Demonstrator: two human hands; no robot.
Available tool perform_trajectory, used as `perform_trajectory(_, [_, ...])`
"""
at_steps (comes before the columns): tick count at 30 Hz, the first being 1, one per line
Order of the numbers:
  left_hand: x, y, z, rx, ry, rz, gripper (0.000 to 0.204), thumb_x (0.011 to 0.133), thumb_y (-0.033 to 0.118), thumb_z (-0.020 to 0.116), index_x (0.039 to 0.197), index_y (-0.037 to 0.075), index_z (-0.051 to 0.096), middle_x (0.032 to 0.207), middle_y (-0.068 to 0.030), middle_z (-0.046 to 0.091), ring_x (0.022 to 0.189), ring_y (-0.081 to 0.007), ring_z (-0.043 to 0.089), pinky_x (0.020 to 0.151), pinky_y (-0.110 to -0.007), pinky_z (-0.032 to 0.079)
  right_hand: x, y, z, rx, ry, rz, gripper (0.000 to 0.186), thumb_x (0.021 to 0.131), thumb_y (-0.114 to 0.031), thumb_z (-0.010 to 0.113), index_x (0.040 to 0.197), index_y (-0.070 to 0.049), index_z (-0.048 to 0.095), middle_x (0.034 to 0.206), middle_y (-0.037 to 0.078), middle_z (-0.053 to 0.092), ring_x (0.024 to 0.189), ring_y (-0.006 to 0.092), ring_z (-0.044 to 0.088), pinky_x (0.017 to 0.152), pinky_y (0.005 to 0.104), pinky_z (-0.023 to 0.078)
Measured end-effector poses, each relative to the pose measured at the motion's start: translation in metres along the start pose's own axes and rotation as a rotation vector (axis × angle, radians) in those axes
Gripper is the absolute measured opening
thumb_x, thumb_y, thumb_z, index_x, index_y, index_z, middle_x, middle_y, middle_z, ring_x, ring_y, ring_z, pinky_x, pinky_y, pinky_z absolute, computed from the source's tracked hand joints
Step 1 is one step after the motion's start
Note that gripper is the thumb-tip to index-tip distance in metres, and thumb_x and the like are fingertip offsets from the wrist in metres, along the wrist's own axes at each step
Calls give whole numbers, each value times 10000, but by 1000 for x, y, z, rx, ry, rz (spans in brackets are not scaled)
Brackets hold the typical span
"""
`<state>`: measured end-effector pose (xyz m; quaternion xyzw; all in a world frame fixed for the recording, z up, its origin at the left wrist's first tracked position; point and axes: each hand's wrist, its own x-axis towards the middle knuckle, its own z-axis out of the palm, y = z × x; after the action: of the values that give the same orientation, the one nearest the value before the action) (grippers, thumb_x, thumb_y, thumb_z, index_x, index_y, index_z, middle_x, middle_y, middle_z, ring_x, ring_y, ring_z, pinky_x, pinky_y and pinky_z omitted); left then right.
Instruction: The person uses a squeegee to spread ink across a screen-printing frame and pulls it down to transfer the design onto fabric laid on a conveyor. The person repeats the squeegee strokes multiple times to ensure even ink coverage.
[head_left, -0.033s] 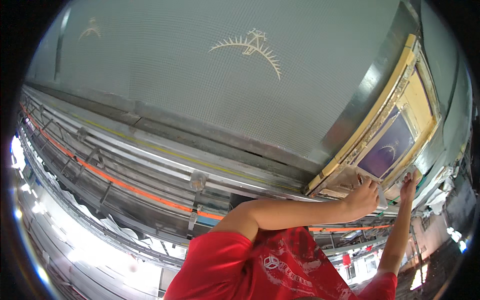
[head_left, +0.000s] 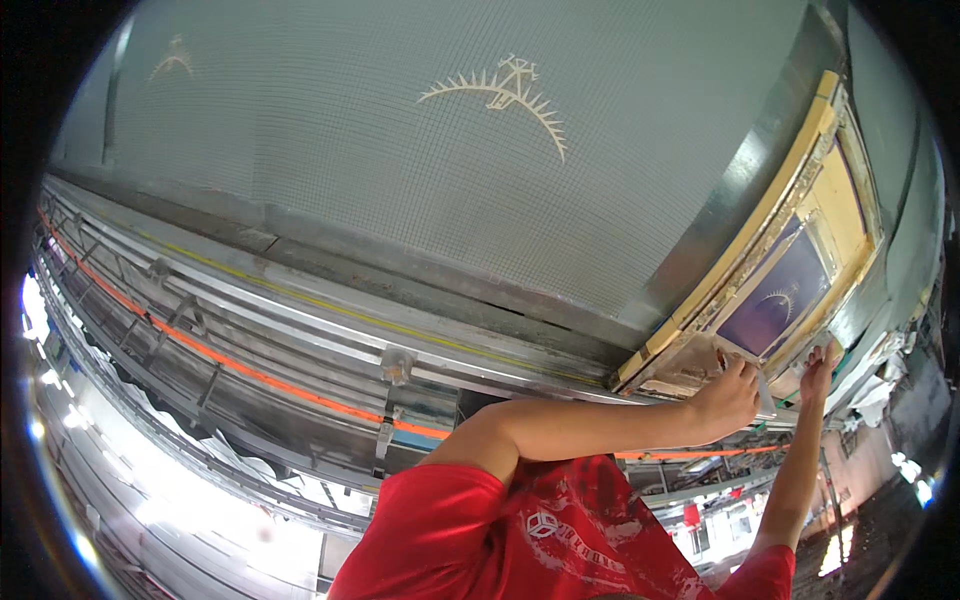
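1. Set at the right end of the table: a yellowish wooden frame (head_left: pixel 748 250), tilted in view, with stained and crusted inner edges.
2. Inside that frame: a purple panel (head_left: pixel 755 325) with a small pale spiked arc, near its lower end.
3. At the frame's lower end, beside the panel: left hand (head_left: pixel 728 400), fingers bent over a thin pale edge. Cannot tell any firm pinch.
4. Just to the right, at the frame's near right corner: right hand (head_left: pixel 818 370), raised, fingers bent against a small tan piece. Cannot tell a grip from a mere touch.
5. In the way: the frame's lower end, partly hidden behind the left hand; a left forearm (head_left: pixel 600 425) stretched across in front of the rails.
6. Close by on the right, past the right hand: crumpled whitish material (head_left: pixel 875 400), bunched up.
7. Left of the frame: the broad grey-green table (head_left: pixel 330 150), finely gridded, with a large pale spiked motif (head_left: pixel 498 102) and, far left, a fainter one (head_left: pixel 175 60).
8. Along the near side: metal rails (head_left: pixel 300 300), a yellow line, an orange strip (head_left: pixel 260 376) and a cloudy fitting (head_left: pixel 397 365).
9. Nearest: a red shirt (head_left: pixel 430 520) with pale print; beyond at lower left, glaring brightness.
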<state>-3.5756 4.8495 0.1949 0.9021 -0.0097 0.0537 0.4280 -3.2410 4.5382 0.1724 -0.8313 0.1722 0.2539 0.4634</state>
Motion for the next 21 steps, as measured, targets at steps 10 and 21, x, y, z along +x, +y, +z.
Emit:
perform_trajectory(10, [1, -7, -5, -31, -20, -32, 254, 799, 232, 654, 944, 43, 742, 937, -97, 712, 984, -276, 616, 881, -453, 421, -4, -2, -7, 0, -49, 48, 410, 1012, -446, 604, 1315, -186, 513, 861, -61, 561, 730, 72, 468, 670, 257, 350])
perform_trajectory(21, [8, -5, 1, -45, -19, -42, 272, 792, 240, 655, 962, 50, 750, 955, -104, 712, 1015, -285, 604, 894, -444, 421, 2, 1, -6, 36, 20, 58, 376, 1026, -410, 593, 1333, -209, 510, 853, -63, 553, 706, 72, 465, 659, 252, 344])
